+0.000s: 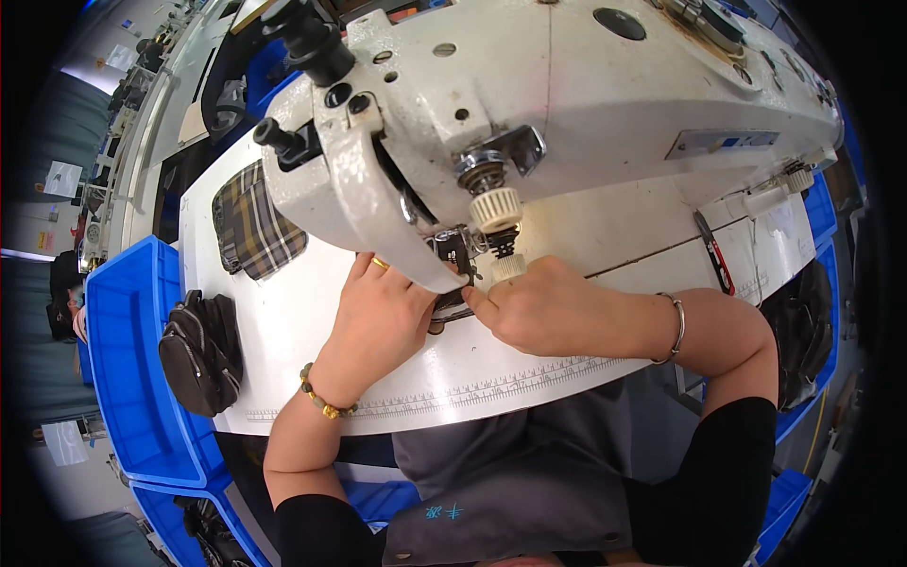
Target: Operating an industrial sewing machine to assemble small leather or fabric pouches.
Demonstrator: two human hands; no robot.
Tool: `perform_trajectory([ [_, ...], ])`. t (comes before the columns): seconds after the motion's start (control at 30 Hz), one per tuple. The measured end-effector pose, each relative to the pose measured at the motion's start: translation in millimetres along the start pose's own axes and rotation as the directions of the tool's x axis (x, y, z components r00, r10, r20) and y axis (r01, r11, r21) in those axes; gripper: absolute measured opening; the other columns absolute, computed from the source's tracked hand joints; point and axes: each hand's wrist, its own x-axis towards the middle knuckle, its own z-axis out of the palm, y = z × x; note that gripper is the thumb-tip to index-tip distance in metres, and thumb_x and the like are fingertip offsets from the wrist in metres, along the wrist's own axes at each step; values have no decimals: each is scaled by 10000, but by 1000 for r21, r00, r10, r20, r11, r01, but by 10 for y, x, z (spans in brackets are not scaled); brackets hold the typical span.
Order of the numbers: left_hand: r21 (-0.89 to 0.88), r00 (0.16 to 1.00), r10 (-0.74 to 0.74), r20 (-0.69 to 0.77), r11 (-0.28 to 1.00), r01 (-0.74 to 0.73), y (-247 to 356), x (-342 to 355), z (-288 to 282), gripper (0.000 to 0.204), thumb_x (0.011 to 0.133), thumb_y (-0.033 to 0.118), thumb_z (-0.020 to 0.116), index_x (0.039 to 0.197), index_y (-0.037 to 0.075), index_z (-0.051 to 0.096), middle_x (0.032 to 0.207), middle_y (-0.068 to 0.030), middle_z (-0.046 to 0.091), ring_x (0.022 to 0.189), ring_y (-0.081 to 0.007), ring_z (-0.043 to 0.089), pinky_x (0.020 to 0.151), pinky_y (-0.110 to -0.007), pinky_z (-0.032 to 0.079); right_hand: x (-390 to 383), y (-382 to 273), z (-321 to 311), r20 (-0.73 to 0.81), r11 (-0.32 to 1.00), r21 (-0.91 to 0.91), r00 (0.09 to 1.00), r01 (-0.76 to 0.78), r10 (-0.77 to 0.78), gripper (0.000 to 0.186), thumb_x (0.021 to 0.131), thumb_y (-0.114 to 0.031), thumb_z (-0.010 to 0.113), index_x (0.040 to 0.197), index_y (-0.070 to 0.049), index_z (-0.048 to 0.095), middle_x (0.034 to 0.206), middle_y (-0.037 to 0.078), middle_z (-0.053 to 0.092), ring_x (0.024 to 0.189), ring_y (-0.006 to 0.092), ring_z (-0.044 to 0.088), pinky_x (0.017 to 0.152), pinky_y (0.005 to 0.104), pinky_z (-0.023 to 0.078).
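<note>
A white industrial sewing machine (444, 113) fills the upper part of the view. Its needle area is mostly hidden behind the curved white guard and my fingers. Left of that spot my left hand (378, 307) is bent inward with curled fingers, partly covered by the guard. From the other side my right hand (548, 307) is closed, its thumb and index finger pointing in at the needle area. A small dark piece (452, 304) shows between the two hands, low on the machine bed; its kind is hard to make out, and so is what my fingertips grip.
A folded plaid cloth (257, 225) lies on the white table (331, 397) at left, with a small black zipped pouch (201, 352) at its edge. Blue bins (142, 369) flank the table. A red-and-black cutter (715, 253) rests at right, near a black bag (801, 326).
</note>
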Motion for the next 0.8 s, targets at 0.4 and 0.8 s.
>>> perform_trajectory([
  [0.4,-349,884,-451,-124,854,386,-244,-16,143,214,805,4,715,991,10,611,873,-147,624,679,-263,639,624,-321,525,62,216,235,-137,995,-58,988,-76,68,276,768,-105,633,1030,-22,651,570,57,551,474,221,583,406,349,444],
  [0.8,-218,978,-187,-95,962,163,-196,-15,146,208,726,-30,613,849,120,687,808,-35,679,788,-246,626,699,-346,472,87,190,131,-239,992,-125,970,17,-46,204,742,-102,657,937,-46,667,542,26,524,461,203,557,398,336,435],
])
